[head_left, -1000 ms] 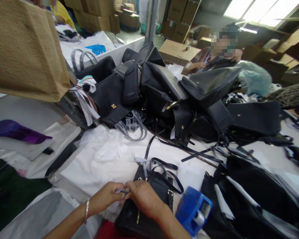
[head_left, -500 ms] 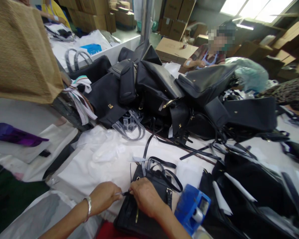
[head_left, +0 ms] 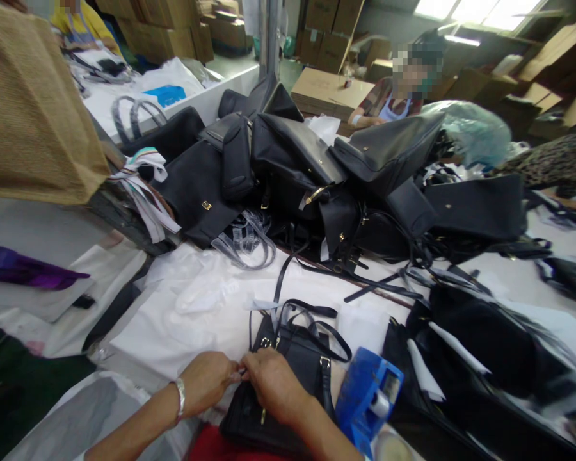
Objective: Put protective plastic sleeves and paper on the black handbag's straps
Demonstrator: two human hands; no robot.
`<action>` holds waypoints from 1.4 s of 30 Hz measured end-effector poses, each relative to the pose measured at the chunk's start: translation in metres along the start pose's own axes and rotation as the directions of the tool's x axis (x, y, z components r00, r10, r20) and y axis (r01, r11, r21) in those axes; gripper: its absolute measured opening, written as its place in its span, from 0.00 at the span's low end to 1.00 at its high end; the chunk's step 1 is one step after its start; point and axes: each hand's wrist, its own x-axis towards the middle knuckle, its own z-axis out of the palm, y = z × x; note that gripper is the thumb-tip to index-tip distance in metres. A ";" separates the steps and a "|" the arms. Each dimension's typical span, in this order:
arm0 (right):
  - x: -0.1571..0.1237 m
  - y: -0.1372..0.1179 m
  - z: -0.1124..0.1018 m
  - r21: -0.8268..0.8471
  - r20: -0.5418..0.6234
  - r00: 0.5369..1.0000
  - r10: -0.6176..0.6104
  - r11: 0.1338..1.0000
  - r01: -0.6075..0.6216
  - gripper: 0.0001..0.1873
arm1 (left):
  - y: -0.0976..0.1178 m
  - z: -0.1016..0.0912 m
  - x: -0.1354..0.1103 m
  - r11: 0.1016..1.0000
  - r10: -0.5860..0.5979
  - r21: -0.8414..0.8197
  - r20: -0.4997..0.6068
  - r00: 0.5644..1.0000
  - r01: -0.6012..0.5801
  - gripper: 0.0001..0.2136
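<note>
A small black handbag point(head_left: 297, 358) with thin straps lies on white wrapping at the table's near edge. My left hand point(head_left: 206, 383), with a silver bracelet at the wrist, and my right hand point(head_left: 274, 386) meet at the bag's upper left corner. Both are closed in a pinch on a small thin piece there; I cannot make out what it is. My right hand rests on top of the bag. A blue tape dispenser point(head_left: 368, 400) stands just right of the bag.
A big heap of black handbags point(head_left: 317, 173) fills the middle of the table. More black bags point(head_left: 480, 358) lie at the right. White plastic sheets point(head_left: 196, 301) cover the near left. A tan woven bag point(head_left: 33, 109) hangs at the upper left. Other people work behind, among cardboard boxes point(head_left: 331, 89).
My hands stay pinched together at the bag's corner, shifting only slightly. The view has tilted a little downward and to the right.
</note>
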 end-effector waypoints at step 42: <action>-0.068 0.020 0.004 -0.211 -0.021 0.955 0.297 0.932 -0.294 0.02 | -0.055 0.034 0.069 0.919 -0.316 -0.321 -0.253 0.915 0.229 0.10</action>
